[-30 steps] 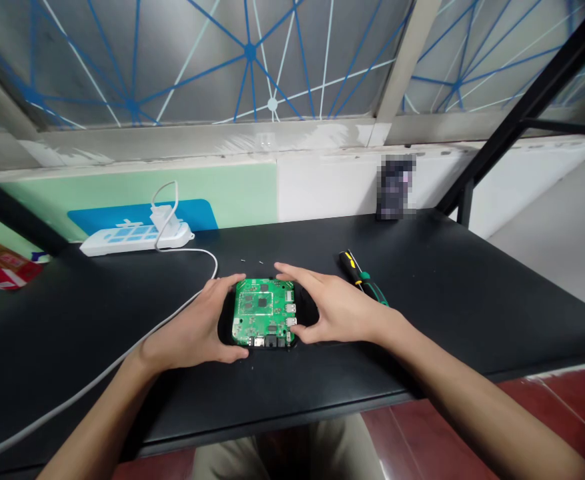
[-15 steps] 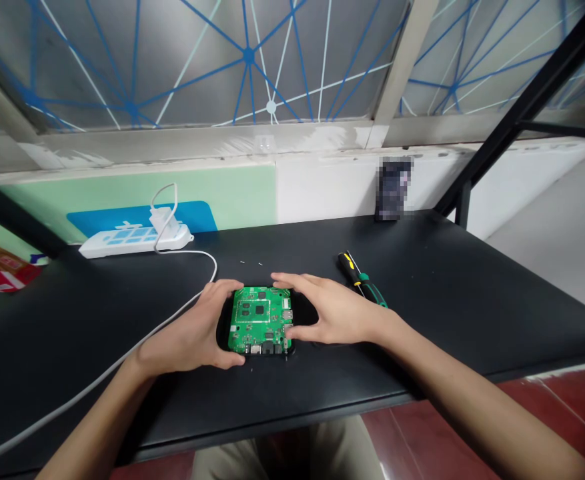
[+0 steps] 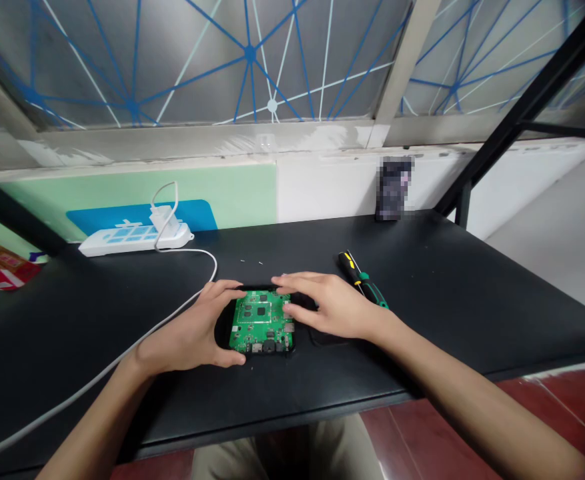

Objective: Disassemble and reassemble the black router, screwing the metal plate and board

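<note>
A green circuit board (image 3: pixel 261 321) lies in a shallow black case (image 3: pixel 226 319) on the black table. My left hand (image 3: pixel 192 327) wraps round the case's left side, its thumb at the near left corner and its fingers at the far left corner. At the right side is my right hand (image 3: pixel 335 303), with its fingertips on the far right corner and its thumb on the board's right edge, by the metal ports. A dark flat piece (image 3: pixel 329 339) lies partly hidden under my right hand.
Two screwdrivers, one yellow and black (image 3: pixel 349 268), one green and black (image 3: pixel 373 291), lie beyond my right forearm. A white power strip (image 3: pixel 117 240) with a cable sits back left. A blurred dark object (image 3: pixel 393 190) stands at the wall. A red packet (image 3: pixel 7 263) is far left.
My right thumb has moved up along the board's right edge, uncovering the lower ports. My left hand has stayed almost in place.
</note>
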`<state>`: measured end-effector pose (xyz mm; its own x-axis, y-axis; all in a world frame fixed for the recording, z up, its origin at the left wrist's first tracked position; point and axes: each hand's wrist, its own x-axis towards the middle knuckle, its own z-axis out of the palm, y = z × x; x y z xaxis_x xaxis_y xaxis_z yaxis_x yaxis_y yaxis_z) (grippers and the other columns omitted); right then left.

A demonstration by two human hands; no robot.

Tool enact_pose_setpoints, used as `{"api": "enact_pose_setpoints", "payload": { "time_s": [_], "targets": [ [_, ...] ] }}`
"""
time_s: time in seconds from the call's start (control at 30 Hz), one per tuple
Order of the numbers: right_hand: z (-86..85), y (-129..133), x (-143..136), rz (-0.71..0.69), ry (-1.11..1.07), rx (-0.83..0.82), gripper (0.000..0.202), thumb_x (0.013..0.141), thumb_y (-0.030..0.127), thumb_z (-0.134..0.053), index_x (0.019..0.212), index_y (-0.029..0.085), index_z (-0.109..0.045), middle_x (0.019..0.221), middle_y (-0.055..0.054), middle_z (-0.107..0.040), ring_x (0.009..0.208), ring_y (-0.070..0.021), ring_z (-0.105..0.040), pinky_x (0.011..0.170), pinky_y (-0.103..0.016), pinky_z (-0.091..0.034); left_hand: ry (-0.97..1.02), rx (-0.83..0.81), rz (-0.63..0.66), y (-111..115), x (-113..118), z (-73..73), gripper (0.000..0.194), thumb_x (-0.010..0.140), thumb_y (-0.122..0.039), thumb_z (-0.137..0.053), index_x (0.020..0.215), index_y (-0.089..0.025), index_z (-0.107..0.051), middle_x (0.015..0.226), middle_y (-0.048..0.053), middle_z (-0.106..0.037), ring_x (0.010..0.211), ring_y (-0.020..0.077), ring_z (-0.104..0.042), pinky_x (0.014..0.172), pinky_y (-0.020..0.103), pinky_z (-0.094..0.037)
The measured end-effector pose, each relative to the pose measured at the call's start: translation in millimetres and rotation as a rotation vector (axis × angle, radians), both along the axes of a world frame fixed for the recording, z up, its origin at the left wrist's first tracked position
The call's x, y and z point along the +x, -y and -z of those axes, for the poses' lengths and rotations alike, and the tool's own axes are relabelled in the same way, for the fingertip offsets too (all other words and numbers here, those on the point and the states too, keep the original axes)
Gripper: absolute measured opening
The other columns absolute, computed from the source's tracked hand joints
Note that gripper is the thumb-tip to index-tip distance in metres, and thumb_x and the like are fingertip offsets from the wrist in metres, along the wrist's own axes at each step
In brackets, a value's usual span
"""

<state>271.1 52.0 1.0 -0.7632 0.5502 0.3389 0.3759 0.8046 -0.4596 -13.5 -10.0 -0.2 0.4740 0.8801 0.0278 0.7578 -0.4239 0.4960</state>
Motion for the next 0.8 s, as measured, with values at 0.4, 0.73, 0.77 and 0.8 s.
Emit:
{"api": "enact_pose_setpoints", "payload": {
  "time_s": [0.4, 0.73, 0.77, 0.8],
  "targets": [
    [-6.1, -25, 25, 0.235, 0.117, -0.010, 0.046, 0.094, 0.041, -0.058, 0.136, 0.021, -0.058, 0.116, -0.006, -0.076, 0.114, -0.0262, -0.069, 0.104, -0.048, -0.051, -0.024, -0.009, -0.019, 2, -2, -3.1, 0.078, 0.068, -0.047, -0.085, 0.133, -0.025, -0.048, 0.146, 0.015, -0.045, 0.137, 0.0422, -0.042, 0.115, 0.064, -0.033],
    [-18.7, -5, 32, 0.142, 0.415, -0.152, 0.125, 0.052, 0.066, -0.087, 0.155, 0.016, -0.036, 0.140, -0.018, -0.057, 0.128, -0.0396, -0.056, 0.106, -0.053, -0.050, -0.075, 0.057, -0.052, 0, -15, -4.6, 0.075, 0.070, -0.058, -0.081, 0.129, -0.024, -0.048, 0.138, 0.014, -0.047, 0.128, 0.0395, -0.047, 0.106, 0.062, -0.045],
    [-20.3, -2, 30, 0.137, 0.452, -0.157, 0.128, 0.051, 0.064, -0.088, 0.155, 0.014, -0.035, 0.139, -0.018, -0.056, 0.128, -0.0400, -0.056, 0.106, -0.053, -0.049, -0.073, 0.052, -0.063, 0, -13, -6.2, 0.075, 0.070, -0.061, -0.080, 0.128, -0.024, -0.049, 0.136, 0.014, -0.048, 0.126, 0.0391, -0.049, 0.105, 0.061, -0.046],
    [-21.7, 1, 29, 0.138, 0.491, -0.156, 0.128, 0.051, 0.061, -0.089, 0.156, 0.013, -0.034, 0.139, -0.019, -0.056, 0.127, -0.0400, -0.057, 0.106, -0.052, -0.049, -0.070, 0.040, -0.081, 0, -11, -7.5, 0.075, 0.070, -0.064, -0.079, 0.126, -0.023, -0.050, 0.134, 0.013, -0.050, 0.124, 0.0386, -0.050, 0.104, 0.060, -0.047]
  ]
}}
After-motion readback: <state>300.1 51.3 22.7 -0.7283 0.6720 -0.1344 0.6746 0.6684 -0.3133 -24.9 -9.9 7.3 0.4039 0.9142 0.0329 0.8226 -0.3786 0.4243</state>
